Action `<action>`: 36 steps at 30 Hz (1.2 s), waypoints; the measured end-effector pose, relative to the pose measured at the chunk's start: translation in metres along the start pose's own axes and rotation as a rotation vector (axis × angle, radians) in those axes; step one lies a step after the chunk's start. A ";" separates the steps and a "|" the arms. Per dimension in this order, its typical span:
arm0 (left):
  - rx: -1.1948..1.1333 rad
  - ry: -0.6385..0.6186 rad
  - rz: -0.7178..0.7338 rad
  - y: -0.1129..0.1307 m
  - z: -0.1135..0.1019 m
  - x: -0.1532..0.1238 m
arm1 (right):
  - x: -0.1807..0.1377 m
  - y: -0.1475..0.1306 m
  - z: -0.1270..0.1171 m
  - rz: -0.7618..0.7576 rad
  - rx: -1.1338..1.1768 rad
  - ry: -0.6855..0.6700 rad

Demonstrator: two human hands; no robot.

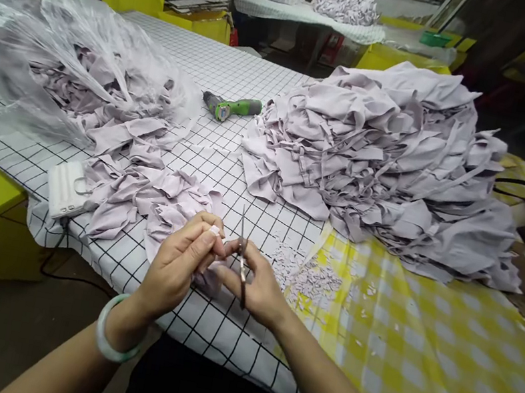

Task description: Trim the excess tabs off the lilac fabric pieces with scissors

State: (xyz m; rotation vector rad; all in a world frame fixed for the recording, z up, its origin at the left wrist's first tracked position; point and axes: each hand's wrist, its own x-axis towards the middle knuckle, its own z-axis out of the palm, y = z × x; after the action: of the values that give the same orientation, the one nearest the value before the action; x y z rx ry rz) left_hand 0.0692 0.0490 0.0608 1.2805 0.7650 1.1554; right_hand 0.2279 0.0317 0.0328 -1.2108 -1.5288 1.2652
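Observation:
My left hand [186, 254] is closed, pinching a pale lilac fabric piece [207, 281] between thumb and fingers; part of the piece hangs below. Small scissors [242, 264] are in my right hand [257, 284], their blades pointing away from me. The fingertips of both hands meet close together over the table's front part. Just beyond my left hand lies a loose heap of lilac fabric pieces [141, 192]. Tiny fabric snippets [311, 280] are scattered to the right of my right hand.
A large lilac fabric pile [382, 150] fills the right side. At left, a clear plastic bag [22, 32] holds more fabric. A green cordless tool [232, 108] lies between them. A white power bank [64, 189] with a cable sits near the left edge. Yellow checked cloth [419, 346] covers the right front.

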 end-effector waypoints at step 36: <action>0.295 -0.290 0.010 -0.030 0.035 -0.006 | -0.048 0.008 -0.056 -0.036 -0.462 0.029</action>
State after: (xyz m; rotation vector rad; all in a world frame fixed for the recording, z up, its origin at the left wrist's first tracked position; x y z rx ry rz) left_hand 0.1068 0.0351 0.0372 1.6567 0.7291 0.8591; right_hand 0.2936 -0.0017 0.0351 -1.4709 -1.8744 0.8892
